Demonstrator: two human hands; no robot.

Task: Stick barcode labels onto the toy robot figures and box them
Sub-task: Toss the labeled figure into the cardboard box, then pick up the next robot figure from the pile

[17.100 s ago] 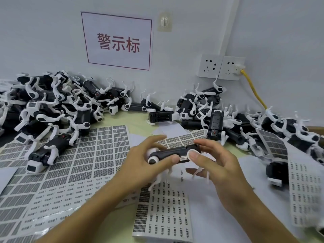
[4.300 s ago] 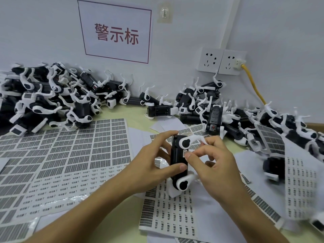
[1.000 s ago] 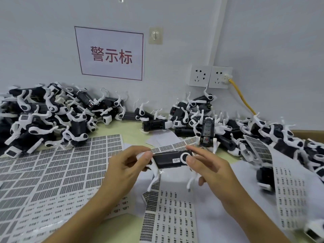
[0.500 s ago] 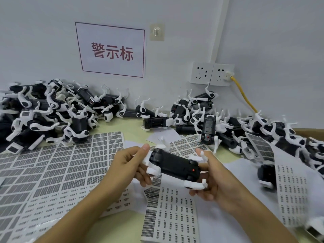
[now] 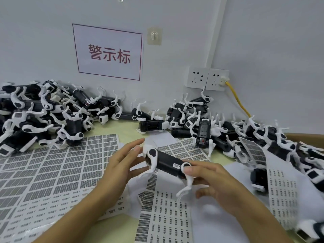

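In the head view, the right hand holds the toy robot figure by its near end — thumb on the white hip joint, fingers curled beneath. The figure's black body runs up and to the left from that grip, long axis slanting toward the left hand, whose fingers are straight and loosely spread, fingertips just touching the far white end. A small barcode label shows on the body right beside the thumb. The figure hangs above the label sheets; the right hand carries it, so any move to a box looks like its job — no box is clearly identifiable.
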